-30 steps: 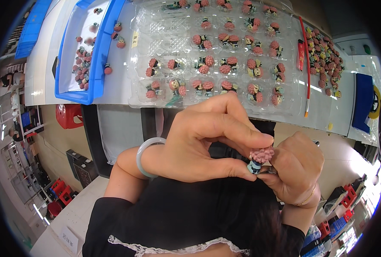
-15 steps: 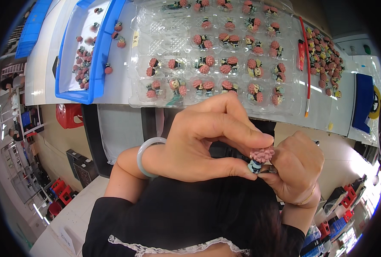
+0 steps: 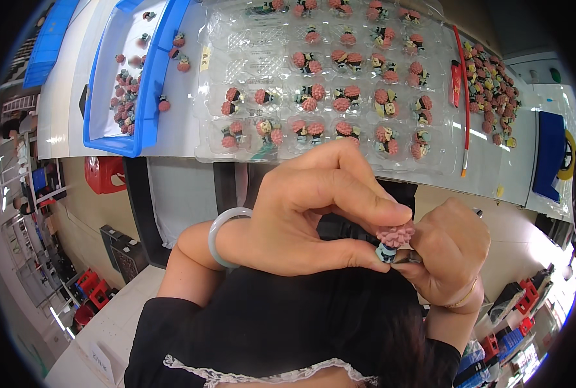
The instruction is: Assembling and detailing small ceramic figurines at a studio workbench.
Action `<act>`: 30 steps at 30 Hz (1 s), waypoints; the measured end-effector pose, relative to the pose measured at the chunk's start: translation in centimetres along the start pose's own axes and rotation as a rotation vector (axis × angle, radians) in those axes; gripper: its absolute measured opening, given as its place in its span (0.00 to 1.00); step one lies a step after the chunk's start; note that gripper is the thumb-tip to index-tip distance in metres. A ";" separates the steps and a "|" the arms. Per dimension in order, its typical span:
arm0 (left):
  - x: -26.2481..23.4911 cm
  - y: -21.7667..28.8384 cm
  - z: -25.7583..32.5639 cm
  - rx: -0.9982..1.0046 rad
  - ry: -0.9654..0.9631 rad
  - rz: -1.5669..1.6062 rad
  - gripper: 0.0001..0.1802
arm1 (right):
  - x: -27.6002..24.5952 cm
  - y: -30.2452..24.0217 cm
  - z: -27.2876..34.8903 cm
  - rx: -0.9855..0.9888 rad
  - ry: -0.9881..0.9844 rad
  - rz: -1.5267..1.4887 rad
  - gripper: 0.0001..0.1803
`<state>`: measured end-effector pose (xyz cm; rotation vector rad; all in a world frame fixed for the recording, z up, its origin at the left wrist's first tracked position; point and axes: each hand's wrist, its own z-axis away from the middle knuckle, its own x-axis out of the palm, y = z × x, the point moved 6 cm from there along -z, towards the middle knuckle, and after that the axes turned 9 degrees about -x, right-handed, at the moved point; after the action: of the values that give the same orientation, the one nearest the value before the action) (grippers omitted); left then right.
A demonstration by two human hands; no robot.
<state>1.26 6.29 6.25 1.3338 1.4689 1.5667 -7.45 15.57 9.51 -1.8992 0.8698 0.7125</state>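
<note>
almost nothing has changed in the last second: your two hands are in the same place, in front of your chest, and the small figure [image 3: 391,240] sits between them as before. to me this means the fine work on this one piece is still going on, and the piece is not yet ready to go back.

your left hand [image 3: 301,213] is closed in a pinch. the thumb and the first finger come together on the pink flower-like head of the figure, and the other fingers are curled under. the wrist is bent a little, and a pale green bracelet [image 3: 220,236] sits on it. your right hand [image 3: 446,255] is just beside the left one, touching the figure from the other side. it is also closed, and it seems to hold a thin dark tool against the bottom of the figure, but i cannot tell this for sure.

beyond your hands, on the white table [image 3: 184,139], is a clear plastic tray [image 3: 236,58] with many similar figures in its cups. further to your left is a blue tray [image 3: 149,97] with more of them, loose.
</note>
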 end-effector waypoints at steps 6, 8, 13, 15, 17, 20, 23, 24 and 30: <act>-0.5 1.1 0.0 0.155 0.063 -0.325 0.19 | 0.1 0.2 0.5 0.050 0.037 -0.070 0.17; -0.2 1.2 0.2 0.178 0.067 -0.433 0.20 | 0.1 0.2 0.3 0.065 0.036 -0.055 0.17; -0.3 0.7 1.0 0.164 0.210 -0.268 0.18 | 0.0 0.1 0.3 0.085 0.019 -0.038 0.17; -0.3 1.0 0.9 0.174 0.209 -0.305 0.18 | 0.1 0.2 0.3 0.100 0.000 -0.023 0.17; -0.4 1.4 0.8 0.184 0.210 -0.344 0.18 | 0.2 0.3 0.3 0.105 -0.006 -0.023 0.17; -0.3 1.8 0.6 0.193 0.181 -0.407 0.18 | 0.3 0.3 0.3 0.112 -0.005 -0.018 0.17; -0.2 2.0 0.5 0.206 0.180 -0.453 0.18 | 0.3 0.3 0.3 0.118 -0.002 -0.014 0.17; -0.3 2.0 0.5 0.195 0.172 -0.465 0.18 | 0.3 0.4 0.4 0.122 -0.006 -0.016 0.17; -0.2 1.9 0.4 0.154 0.158 -0.481 0.19 | 0.2 0.2 0.4 0.108 -0.028 0.002 0.17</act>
<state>2.09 5.92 7.97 0.8568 1.8717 1.2831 -7.53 15.74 9.05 -1.7892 0.8751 0.6780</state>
